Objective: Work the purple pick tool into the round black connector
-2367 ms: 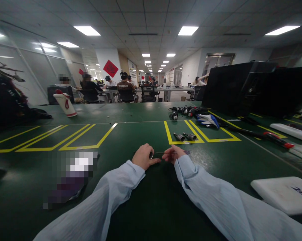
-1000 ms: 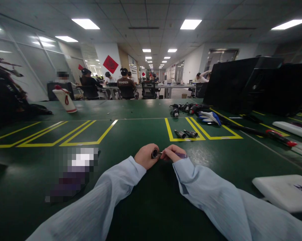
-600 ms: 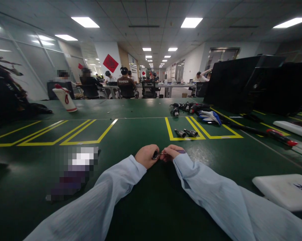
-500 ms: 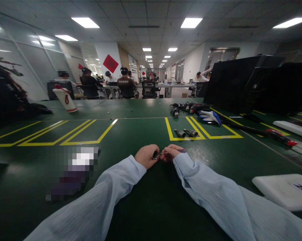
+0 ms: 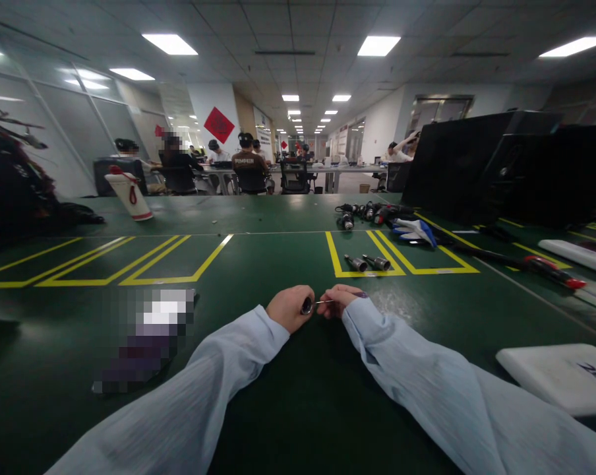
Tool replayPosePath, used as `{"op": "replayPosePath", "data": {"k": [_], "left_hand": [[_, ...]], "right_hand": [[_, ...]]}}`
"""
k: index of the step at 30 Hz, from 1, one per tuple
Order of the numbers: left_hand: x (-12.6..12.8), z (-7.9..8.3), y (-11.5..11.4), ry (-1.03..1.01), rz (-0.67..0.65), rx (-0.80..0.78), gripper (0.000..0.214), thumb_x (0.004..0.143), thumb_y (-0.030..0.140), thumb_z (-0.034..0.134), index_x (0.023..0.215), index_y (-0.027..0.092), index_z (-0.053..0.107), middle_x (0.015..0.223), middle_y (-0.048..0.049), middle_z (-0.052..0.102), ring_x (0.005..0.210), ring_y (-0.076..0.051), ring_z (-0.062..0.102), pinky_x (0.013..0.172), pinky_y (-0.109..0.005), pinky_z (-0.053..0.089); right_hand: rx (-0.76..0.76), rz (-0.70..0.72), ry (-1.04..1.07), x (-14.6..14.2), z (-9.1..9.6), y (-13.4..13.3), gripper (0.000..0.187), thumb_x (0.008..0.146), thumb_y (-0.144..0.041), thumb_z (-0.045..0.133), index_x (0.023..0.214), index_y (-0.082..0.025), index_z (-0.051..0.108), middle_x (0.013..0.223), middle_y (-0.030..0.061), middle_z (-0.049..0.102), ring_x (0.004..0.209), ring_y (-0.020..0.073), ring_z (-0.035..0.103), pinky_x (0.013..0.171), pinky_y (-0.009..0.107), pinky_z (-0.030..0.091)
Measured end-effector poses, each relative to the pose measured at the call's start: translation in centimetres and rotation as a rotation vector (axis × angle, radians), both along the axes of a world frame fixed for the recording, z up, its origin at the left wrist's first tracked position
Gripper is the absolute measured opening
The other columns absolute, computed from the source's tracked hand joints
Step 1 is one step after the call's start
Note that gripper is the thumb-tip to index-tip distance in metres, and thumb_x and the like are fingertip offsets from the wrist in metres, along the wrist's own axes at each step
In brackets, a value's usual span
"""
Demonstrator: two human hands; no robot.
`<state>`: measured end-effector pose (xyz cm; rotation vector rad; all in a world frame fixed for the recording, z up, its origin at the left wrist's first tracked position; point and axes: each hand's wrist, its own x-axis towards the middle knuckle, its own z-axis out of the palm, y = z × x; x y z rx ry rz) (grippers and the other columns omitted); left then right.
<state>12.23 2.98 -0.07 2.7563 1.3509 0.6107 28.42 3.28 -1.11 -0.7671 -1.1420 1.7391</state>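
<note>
My left hand (image 5: 290, 307) is closed around a round metal connector (image 5: 306, 305), its dark open end facing me. Just to the right, my right hand (image 5: 338, 301) pinches a slim tool with a thin metal shaft (image 5: 324, 302), and the shaft points at the connector. A dark purple bit, perhaps the tool's handle, shows at the back of this hand; its kind is mostly hidden. Whether the tip touches the connector, I cannot tell. Beyond my hands, two similar metal connectors (image 5: 357, 263) lie side by side within a yellow taped outline.
Cabled connectors (image 5: 347, 221) and a blue-and-white glove (image 5: 414, 231) lie farther back. A red-and-black handled tool (image 5: 550, 270) and white slabs (image 5: 560, 376) are at right, below black monitors (image 5: 476, 165). A pixelated object (image 5: 149, 343) lies left; a white cup (image 5: 130, 194) stands beyond. People sit in the background.
Both hands stay almost in place, with the connector and the thin tool still held. Only tiny shifts show.
</note>
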Motion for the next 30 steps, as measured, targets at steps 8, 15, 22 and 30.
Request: {"op": "replayPosePath", "data": {"k": [8,15,22,30], "left_hand": [[0.07,0.09,-0.06,-0.013,0.023,-0.007,0.006,0.069,0.017,0.047,0.074,0.017,0.049,0.07,-0.0014,0.055,0.066,-0.014,0.052,0.06,-0.025,0.04],[0.08,0.19,-0.34,0.038,0.032,0.007,0.007,0.069,0.016,0.046,0.075,0.017,0.049,0.072,-0.0025,0.055,0.068,-0.016,0.053,0.061,-0.026,0.041],[-0.14,0.12,-0.11,-0.05,0.006,0.01,0.008,0.066,0.014,0.049,0.073,0.017,0.048,0.069,-0.0012,0.053,0.065,-0.014,0.052,0.06,-0.024,0.041],[0.1,-0.04,-0.2,-0.043,0.035,0.021,0.005,0.07,0.016,0.046,0.073,0.018,0.049,0.069,-0.001,0.054,0.066,-0.014,0.052,0.061,-0.024,0.04]], "right_hand": [[0.045,-0.05,0.029,-0.13,-0.22,-0.08,0.021,0.06,-0.034,0.064,0.057,-0.014,0.056,0.05,0.0022,0.064,0.04,0.0102,0.055,0.045,0.023,0.042],[0.091,-0.065,-0.06,-0.16,-0.31,-0.24,0.02,0.061,-0.033,0.063,0.057,-0.014,0.058,0.05,0.0017,0.064,0.041,0.01,0.054,0.045,0.023,0.041],[-0.001,0.073,0.062,-0.04,0.35,-0.11,0.023,0.058,-0.035,0.065,0.058,-0.013,0.057,0.053,0.005,0.066,0.042,0.0112,0.056,0.047,0.025,0.042],[0.086,-0.069,-0.014,-0.04,0.05,-0.23,0.023,0.06,-0.037,0.063,0.055,-0.016,0.055,0.049,0.0009,0.064,0.04,0.0101,0.054,0.045,0.023,0.04]]}}
